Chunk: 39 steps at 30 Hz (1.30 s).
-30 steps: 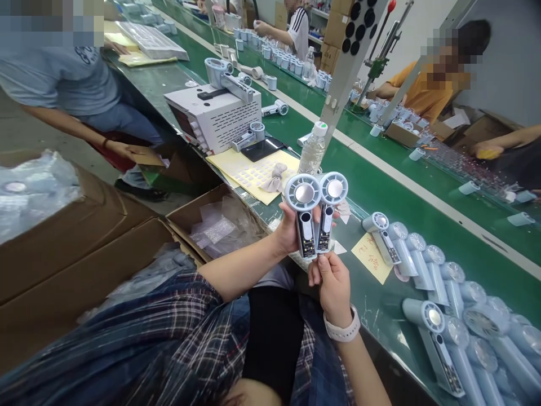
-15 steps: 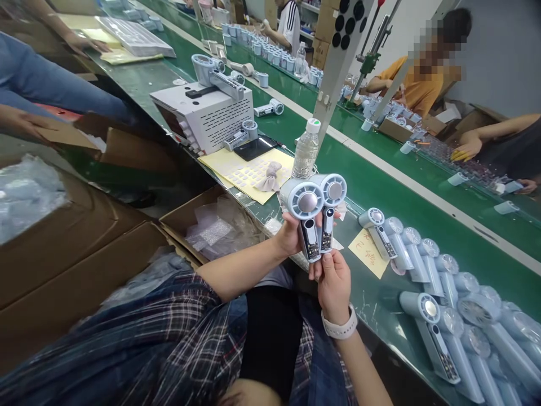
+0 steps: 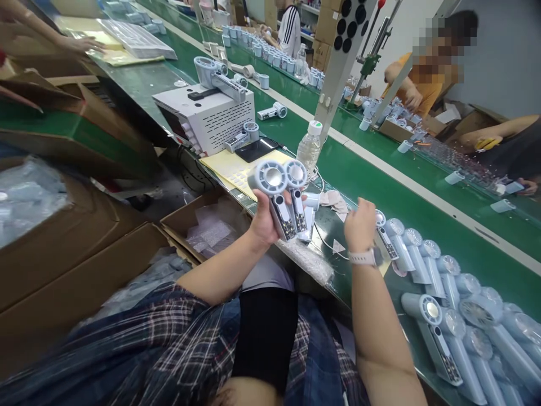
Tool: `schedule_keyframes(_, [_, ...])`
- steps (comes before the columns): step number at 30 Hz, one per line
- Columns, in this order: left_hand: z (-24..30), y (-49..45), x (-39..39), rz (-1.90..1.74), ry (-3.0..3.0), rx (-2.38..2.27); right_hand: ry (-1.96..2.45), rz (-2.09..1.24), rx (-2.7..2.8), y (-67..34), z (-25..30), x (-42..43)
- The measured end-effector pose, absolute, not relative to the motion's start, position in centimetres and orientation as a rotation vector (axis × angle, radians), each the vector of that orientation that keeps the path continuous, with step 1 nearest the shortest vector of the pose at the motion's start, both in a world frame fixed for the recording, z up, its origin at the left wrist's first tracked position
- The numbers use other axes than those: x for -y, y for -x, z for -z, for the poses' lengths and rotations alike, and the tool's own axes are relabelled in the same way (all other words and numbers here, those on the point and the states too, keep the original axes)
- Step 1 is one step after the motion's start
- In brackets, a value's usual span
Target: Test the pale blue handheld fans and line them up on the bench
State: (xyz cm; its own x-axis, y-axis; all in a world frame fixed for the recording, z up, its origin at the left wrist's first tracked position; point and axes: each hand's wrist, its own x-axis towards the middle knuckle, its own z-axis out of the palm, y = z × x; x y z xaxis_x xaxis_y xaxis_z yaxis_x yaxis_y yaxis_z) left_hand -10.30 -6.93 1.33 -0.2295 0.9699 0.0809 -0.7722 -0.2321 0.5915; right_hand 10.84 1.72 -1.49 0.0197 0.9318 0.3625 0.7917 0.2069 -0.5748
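My left hand (image 3: 262,221) grips two pale blue handheld fans (image 3: 282,194) side by side by their handles, heads up, above the table's near edge. My right hand (image 3: 359,224), with a white watch on its wrist, hovers over the green table (image 3: 426,217) beside the nearest fan in a row of fans (image 3: 426,265). Its fingers are curled and turned away from me, so anything in them is hidden.
A water bottle (image 3: 308,149), yellow sticker sheets (image 3: 236,169), a cloth (image 3: 333,198) and a white instrument box (image 3: 211,115) sit ahead. Open cardboard boxes (image 3: 203,220) with plastic bags stand left below the table. Other people work across and left of the belt.
My right hand left the fan handles and moved right toward the row of fans. My left hand carried both fans leftward and tilted them slightly.
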Motion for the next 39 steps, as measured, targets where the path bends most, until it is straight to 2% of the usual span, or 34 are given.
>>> schedule_keyframes(6, [0.5, 9.5, 8.4, -1.526, -0.700, -0.521, 1.610, -0.365, 1.723, -6.3, 3.8, -7.2])
schedule_keyframes(12, [0.4, 11.0, 8.3, -1.420, -0.710, -0.458, 1.282, -0.405, 1.685, -7.6, -1.2, -1.4])
schedule_keyframes(16, [-0.1, 10.0, 8.3, -1.288, -0.650, -0.356, 0.811, -0.694, 1.770, -7.6, -4.1, 4.4])
schedule_keyframes(22, [-0.7, 8.2, 8.9, -1.147, -0.724, -0.292, 0.833, -1.256, 1.369, -7.3, -2.6, 6.3])
schedule_keyframes(26, [-0.4, 8.0, 9.1, -1.201, -0.812, -0.344, 0.754, -1.628, 1.330, -7.2, -2.3, 7.0])
schedule_keyframes(33, [-0.4, 8.3, 9.3, -1.136, -0.860, -0.372, 0.737, -1.688, 1.366, -8.0, -2.2, 8.2])
schedule_keyframes(39, [0.2, 8.0, 9.4, -1.209, -0.781, -0.454, 0.781, -1.528, 1.283, -6.3, -1.8, 8.6])
